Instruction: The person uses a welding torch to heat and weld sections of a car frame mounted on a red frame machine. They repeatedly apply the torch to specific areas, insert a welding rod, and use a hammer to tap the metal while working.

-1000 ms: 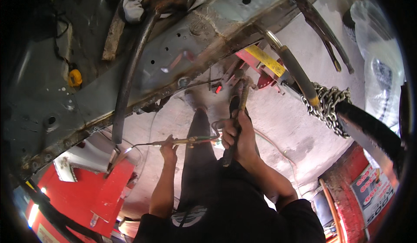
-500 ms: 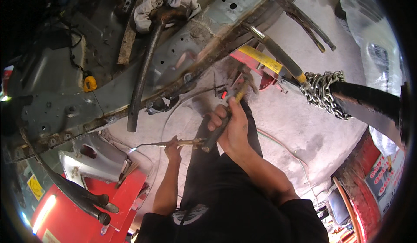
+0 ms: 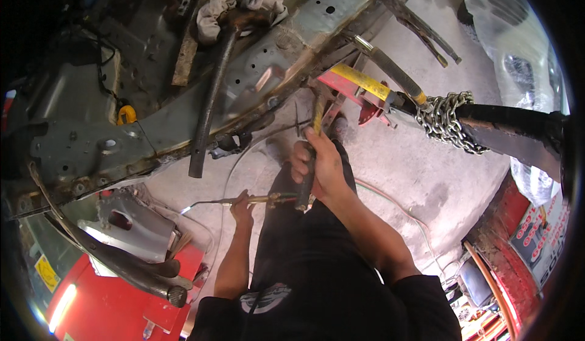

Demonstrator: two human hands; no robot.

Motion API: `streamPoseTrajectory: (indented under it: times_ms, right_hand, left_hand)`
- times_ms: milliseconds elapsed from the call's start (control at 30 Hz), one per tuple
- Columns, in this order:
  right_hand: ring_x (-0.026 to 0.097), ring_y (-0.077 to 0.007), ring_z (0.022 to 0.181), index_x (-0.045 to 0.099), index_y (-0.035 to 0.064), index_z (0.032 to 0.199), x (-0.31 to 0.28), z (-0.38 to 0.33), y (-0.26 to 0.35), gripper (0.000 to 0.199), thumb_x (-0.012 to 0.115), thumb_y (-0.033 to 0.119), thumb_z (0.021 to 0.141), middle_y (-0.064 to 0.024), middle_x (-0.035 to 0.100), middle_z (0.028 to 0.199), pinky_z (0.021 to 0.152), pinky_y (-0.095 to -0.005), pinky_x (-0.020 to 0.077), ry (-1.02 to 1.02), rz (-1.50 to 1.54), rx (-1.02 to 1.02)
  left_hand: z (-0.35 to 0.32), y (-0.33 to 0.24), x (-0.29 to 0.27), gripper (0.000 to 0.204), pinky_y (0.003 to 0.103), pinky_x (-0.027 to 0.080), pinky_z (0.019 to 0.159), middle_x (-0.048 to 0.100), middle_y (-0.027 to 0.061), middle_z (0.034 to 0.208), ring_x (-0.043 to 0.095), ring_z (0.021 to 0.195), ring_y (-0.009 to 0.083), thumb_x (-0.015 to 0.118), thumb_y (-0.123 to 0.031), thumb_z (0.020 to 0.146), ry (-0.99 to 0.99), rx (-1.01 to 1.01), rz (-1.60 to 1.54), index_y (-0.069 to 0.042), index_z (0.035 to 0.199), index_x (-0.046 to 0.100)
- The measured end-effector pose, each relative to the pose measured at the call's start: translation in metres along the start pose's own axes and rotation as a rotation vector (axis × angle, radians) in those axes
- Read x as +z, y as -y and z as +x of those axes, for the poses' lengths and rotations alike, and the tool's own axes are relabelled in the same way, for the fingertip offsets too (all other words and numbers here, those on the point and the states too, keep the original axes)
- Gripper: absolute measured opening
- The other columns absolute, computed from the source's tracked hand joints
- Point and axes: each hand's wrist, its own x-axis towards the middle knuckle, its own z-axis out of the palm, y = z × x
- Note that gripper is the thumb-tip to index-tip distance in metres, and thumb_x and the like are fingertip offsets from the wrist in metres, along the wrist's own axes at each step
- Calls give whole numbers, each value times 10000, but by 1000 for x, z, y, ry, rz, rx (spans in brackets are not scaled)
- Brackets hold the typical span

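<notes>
My right hand (image 3: 324, 161) is closed around the dark grip of a hammer (image 3: 317, 117) with a yellow upper handle. The hammer's head is up beside the lower edge of a grey car body panel (image 3: 247, 117); whether they touch I cannot tell. Lower and to the left, my left hand (image 3: 242, 209) grips a brass gas torch (image 3: 263, 200), fingers wrapped round its body. Its thin tube points left and ends in a small bright flame (image 3: 185, 210), apart from the panel and above the floor.
A long dark pipe (image 3: 212, 109) and a rag (image 3: 244, 0) lie on the panel, near a yellow tape measure (image 3: 127, 115). Chain (image 3: 448, 122) wraps a black beam on the right. Clamps (image 3: 122, 262) hang at left over red bodywork. Hoses (image 3: 396, 202) cross the floor.
My right hand has swung the hammer up and left, its head now closer to the panel's edge. My left hand and the torch have barely moved. The whole view has shifted slightly.
</notes>
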Motion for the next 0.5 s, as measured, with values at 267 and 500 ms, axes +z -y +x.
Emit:
streamPoseTrajectory:
  times_ms: [267, 500]
  right_hand:
    - [491, -160, 591, 467, 190, 1090, 7, -4, -36, 181, 550, 352, 1088, -3, 461, 760, 521, -356, 450, -159, 176, -80]
    - [450, -92, 578, 459, 185, 973, 5, -18, -38, 226, 522, 360, 1101, 47, 426, 709, 529, -288, 408, -104, -42, -71]
  left_hand:
    - [12, -10, -20, 372, 395, 632, 859, 685, 112, 1130, 728, 1087, 282, 636, -76, 1002, 33, -16, -65, 63, 1347, 654]
    - [26, -17, -30, 382, 385, 628, 861, 677, 121, 1157, 725, 1094, 283, 606, -75, 1007, 25, -28, 14, 63, 1362, 647]
